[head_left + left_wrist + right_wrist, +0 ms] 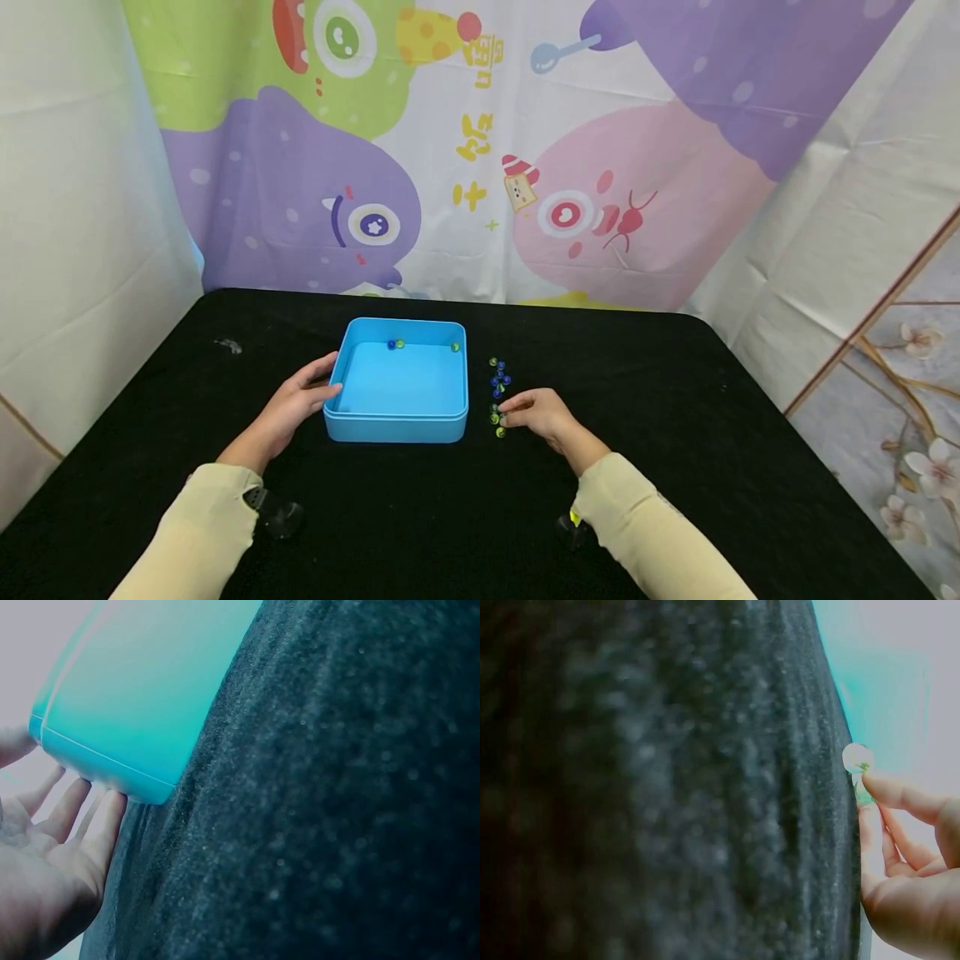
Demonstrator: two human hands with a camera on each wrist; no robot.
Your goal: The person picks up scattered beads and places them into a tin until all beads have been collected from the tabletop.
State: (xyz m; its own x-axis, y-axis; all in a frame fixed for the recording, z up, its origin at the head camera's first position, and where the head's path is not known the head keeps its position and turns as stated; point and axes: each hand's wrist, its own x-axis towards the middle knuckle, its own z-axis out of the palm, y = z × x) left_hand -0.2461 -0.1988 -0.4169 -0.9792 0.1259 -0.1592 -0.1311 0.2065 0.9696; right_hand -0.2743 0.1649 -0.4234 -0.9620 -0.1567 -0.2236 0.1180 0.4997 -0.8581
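Right hand (pixel 546 417): thumb and forefinger appear to pinch green glass marble (pixel 864 793). Loose marbles (pixel 496 381), blue and green, in ragged column around fingertips. Left hand (pixel 288 408) grips blue box (pixel 393 429), thumb over rim. Three marbles (pixel 400 343) inside, beyond left fingers; seemingly early, most left outside.

I see a black-covered table (pixel 675 467) beneath my right hand (pixel 543 414), a cartoon-printed hanging cloth (pixel 450 242) beyond it, and a blossom-patterned surface (pixel 892 400) to the hand's right.
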